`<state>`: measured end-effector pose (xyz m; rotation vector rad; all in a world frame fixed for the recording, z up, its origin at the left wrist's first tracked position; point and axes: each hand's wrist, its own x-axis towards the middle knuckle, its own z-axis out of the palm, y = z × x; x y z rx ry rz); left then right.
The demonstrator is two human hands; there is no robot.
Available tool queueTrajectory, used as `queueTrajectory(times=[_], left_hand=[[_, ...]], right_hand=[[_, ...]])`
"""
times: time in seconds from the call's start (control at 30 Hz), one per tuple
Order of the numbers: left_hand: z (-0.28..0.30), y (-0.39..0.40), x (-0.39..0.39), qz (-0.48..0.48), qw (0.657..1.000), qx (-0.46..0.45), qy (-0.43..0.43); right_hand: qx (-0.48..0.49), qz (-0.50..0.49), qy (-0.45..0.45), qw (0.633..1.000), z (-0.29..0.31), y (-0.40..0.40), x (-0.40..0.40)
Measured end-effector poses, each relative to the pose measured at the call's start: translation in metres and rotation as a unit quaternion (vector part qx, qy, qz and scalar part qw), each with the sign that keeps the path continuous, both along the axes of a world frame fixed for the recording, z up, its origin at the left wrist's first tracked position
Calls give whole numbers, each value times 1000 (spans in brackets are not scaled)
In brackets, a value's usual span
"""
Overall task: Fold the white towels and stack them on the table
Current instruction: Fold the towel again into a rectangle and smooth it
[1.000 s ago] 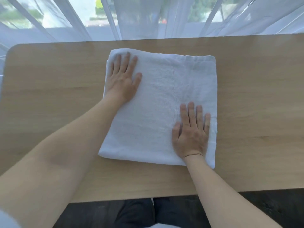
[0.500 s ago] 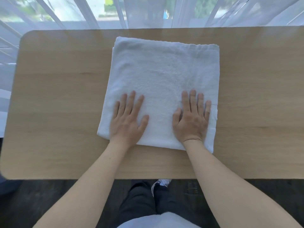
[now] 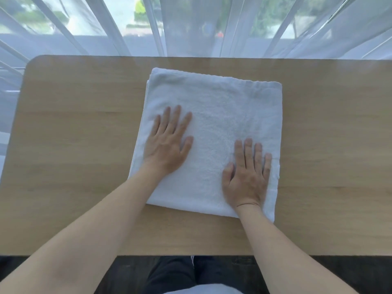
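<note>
Folded white towel [image 3: 214, 115] flat at centre of table [image 3: 74, 145]. Left hand [image 3: 167, 143] and right hand [image 3: 247, 179] both spread flat, pressing towel, left one higher in frame.

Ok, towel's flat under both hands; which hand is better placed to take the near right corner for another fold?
Right, probably. The right hand lies flat on the towel beside that near right corner, while the left hand lies flat farther up and toward the left edge.
</note>
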<state>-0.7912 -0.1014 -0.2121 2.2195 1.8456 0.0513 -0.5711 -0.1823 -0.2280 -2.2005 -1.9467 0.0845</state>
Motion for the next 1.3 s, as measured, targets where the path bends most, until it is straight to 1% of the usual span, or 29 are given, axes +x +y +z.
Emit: queueTrajectory(times=[0.03, 0.13, 0.23, 0.3, 0.37, 0.43, 0.53, 0.67, 0.73, 0.83, 0.93, 1.03, 1.13, 1.17, 1.23, 1.3], left_hand=[[0, 13, 2, -9, 1000, -3, -6], [0, 59, 2, 32, 999, -27, -30], [0, 99, -6, 56, 998, -19, -26], [-2, 121, -11, 107, 993, -30, -38], [-2, 133, -12, 193, 976, -60, -75], [-1, 131, -10, 230, 968, -62, -80], [-1, 94, 1, 193, 980, -18, -49], [-1, -6, 28, 56, 997, -11, -60], [-3, -61, 45, 4, 999, -8, -49], [-5, -117, 58, 0, 999, -24, -25], [-5, -135, 55, 7, 1000, -27, -9], [-1, -138, 59, 43, 998, -46, 11], [4, -145, 73, 138, 987, -78, 22], [5, -149, 78, 178, 980, -93, 13], [10, -158, 91, 255, 959, -121, -14], [18, -165, 107, 301, 942, -141, -39]], right_hand=[[2, 2, 0, 1000, 0, 0, 0], [5, 1, -1, 1000, -2, 1, 1], [7, 4, -7, 1000, -2, -1, 2], [11, 1, -8, 1000, -2, -1, 2], [13, -1, -4, 1000, -2, -1, 1], [13, 0, -5, 1000, -2, -1, 1], [7, -3, -6, 1000, -2, -1, 1], [-1, 2, 1, 1000, 1, -1, 3], [-11, 2, 2, 1000, 1, -1, 3], [-23, 3, 15, 1000, 3, -1, 1], [-36, 6, 18, 999, 6, -1, 0], [-83, 22, 6, 996, 9, -2, 2], [-115, 33, -20, 993, 18, 6, 5], [-104, 51, -25, 993, 24, 13, 8], [-67, 117, -15, 991, 32, 34, 24], [-50, 200, -12, 979, 33, 53, 45]])
